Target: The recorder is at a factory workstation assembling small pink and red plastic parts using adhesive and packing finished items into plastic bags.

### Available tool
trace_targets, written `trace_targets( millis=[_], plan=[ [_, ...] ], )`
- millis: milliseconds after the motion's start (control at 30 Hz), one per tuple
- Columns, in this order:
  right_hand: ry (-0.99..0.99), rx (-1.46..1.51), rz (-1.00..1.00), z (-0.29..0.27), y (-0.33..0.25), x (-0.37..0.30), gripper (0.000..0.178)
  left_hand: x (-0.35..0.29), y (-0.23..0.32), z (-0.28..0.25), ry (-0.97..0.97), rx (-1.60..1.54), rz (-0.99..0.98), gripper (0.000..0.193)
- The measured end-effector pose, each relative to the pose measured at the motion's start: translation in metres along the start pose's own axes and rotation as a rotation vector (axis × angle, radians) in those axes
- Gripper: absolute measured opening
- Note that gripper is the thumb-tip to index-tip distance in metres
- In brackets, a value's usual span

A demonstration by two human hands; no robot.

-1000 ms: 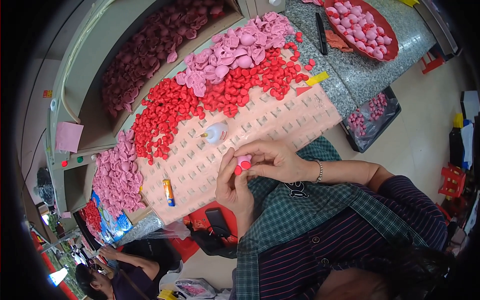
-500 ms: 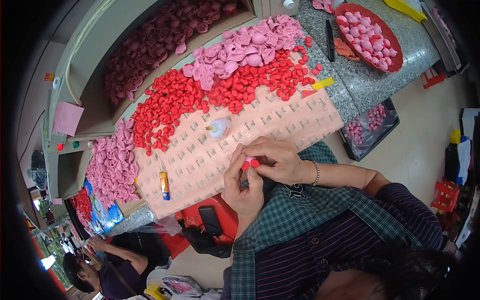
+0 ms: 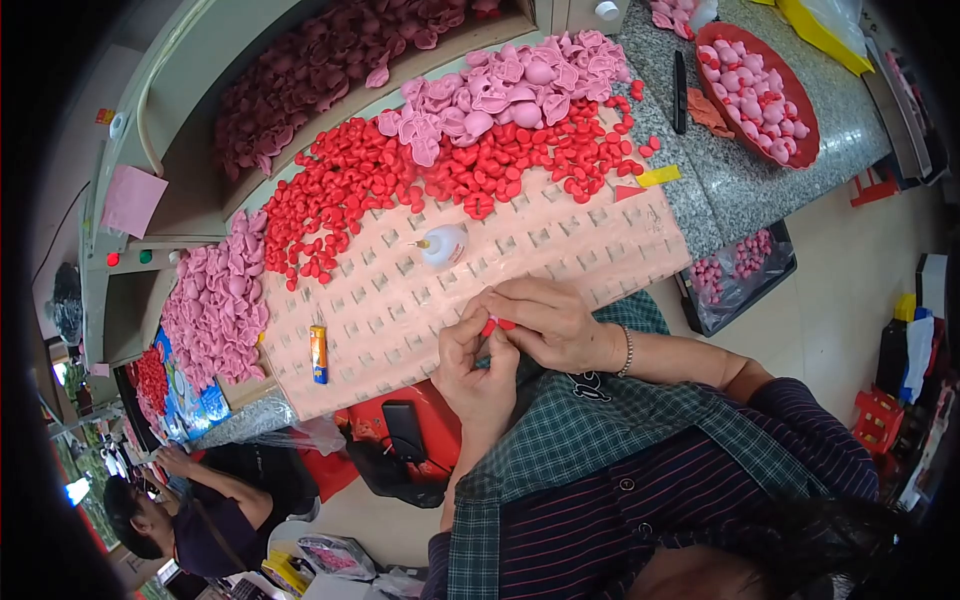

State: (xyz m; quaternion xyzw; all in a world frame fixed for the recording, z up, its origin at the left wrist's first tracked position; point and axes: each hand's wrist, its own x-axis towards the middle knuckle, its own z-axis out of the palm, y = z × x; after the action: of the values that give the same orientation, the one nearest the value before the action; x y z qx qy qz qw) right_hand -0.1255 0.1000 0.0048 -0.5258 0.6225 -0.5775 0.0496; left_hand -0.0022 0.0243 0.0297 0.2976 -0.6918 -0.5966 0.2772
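Over the near edge of the table, my two hands meet around a small pink piece with red round parts (image 3: 490, 326). My left hand (image 3: 474, 372) pinches it from the left with thumb and fingers. From the right, my right hand (image 3: 553, 325) closes its fingertips on the same piece, which they mostly cover. Just beyond the hands stands a small translucent squeeze bottle (image 3: 441, 245) with a thin needle-like tip. Farther off lie a heap of red rounded pieces (image 3: 390, 165) and a heap of pink moulded pieces (image 3: 490, 95).
An orange-and-blue tube (image 3: 318, 354) lies on the pink patterned mat (image 3: 375, 340). Another pink heap (image 3: 215, 305) sits at the left. At the far right is a red bowl (image 3: 811, 146) of pink-and-red pieces. A black tray (image 3: 745, 303) stands lower down. Another person (image 3: 190, 515) works at lower left.
The fingers have closed further over the piece, so less of its pink and red shows. Both hands stay together in nearly the same place. The whole view has shifted slightly.
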Motion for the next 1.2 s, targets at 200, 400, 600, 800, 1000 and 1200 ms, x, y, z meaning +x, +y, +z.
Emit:
trace_targets(
  millis=[200, 400, 600, 800, 1000, 1200],
  plan=[
    [-0.018, -0.025, -0.006, -0.002, -0.002, 0.001, 0.034, 0.000, -0.001, 0.000, 0.006, -0.039, -0.019, 0.021],
    [-0.011, -0.054, -0.012, 0.000, -0.001, 0.000, 0.034, 0.001, -0.005, 0.000, 0.014, -0.071, -0.018, 0.020],
    [-0.011, -0.067, -0.017, -0.001, -0.002, 0.001, 0.035, 0.002, -0.010, 0.000, 0.018, -0.113, 0.004, 0.019],
    [-0.010, -0.066, -0.032, 0.000, -0.004, 0.003, 0.035, 0.000, -0.016, -0.002, 0.025, -0.111, 0.028, 0.020],
    [-0.059, -0.065, 0.007, -0.002, -0.005, 0.003, 0.038, 0.000, -0.020, -0.002, 0.032, -0.099, 0.034, 0.022],
    [-0.034, -0.077, -0.042, 0.001, -0.003, 0.003, 0.035, -0.001, -0.024, -0.004, 0.016, -0.119, 0.027, 0.022]
  ],
)
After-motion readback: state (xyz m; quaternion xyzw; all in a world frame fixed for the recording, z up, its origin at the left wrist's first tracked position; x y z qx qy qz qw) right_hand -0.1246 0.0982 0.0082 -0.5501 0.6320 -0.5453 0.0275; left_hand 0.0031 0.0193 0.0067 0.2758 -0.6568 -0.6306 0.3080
